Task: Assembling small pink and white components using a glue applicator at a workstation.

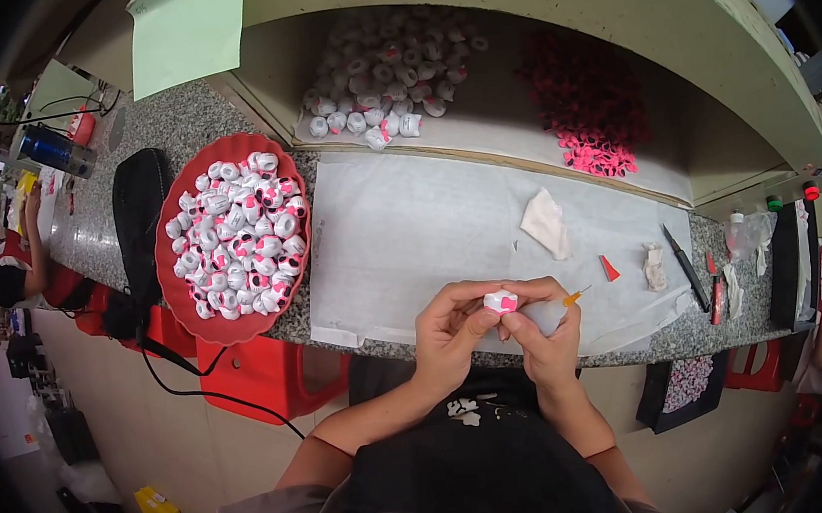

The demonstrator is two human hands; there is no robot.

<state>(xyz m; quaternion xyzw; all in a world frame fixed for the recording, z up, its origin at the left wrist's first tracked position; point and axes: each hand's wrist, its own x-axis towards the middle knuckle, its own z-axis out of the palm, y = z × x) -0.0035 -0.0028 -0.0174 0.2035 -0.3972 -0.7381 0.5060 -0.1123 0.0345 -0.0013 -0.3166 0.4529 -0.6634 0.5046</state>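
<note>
Left hand (449, 331): fingers (480, 321) pinched around a small white bead-like figure with pink patches (501, 300), held just above the near edge of the desk. Right hand (546, 328): fingers closed on the same figure from the other side, also gripping a thin tool with an orange tip (576, 295) that sticks out to the right. Both hands touch each other over the piece.

Beneath them, a white paper sheet (408, 227) covers the speckled grey stone desk (174, 121). On the sheet: a crumpled white cloth scrap (545, 223), a small red cone-shaped cap (609, 268). Just off its right edge, a dark-handled knife-like tool (686, 267).

Left of the sheet, a round red plastic tray (180, 296) heaped with similar white-and-pink figures (238, 237). Beside it, a black pouch (141, 217).

Further back, on a recessed shelf: a loose pile of white figures (385, 73) and a pile of small pink and dark red pieces (588, 104), well apart.
</note>
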